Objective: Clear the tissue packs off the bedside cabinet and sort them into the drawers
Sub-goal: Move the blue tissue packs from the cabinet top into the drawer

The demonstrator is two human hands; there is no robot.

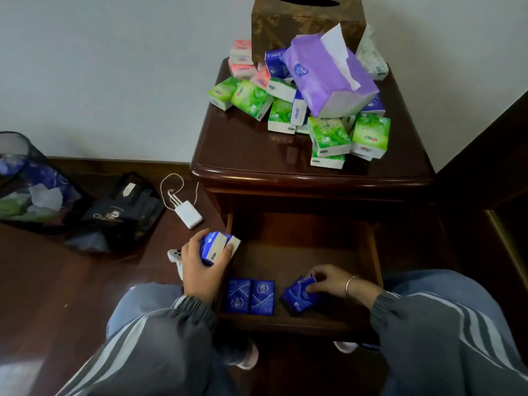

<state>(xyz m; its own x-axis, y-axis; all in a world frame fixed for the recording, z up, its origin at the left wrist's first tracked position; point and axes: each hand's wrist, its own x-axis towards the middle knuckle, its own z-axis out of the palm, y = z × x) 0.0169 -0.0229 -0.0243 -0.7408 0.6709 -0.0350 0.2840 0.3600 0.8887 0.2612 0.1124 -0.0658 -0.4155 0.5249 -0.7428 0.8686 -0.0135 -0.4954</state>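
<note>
Left hand (204, 262) gripped blue packs (218, 247) over open drawer (300, 252); right hand (328, 280) pinched blue pack (297, 295) inside.

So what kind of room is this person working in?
Most likely a bedroom: a dark wooden bedside cabinet with an open drawer, a tissue box on top, and a waste bin by the wall.
</note>
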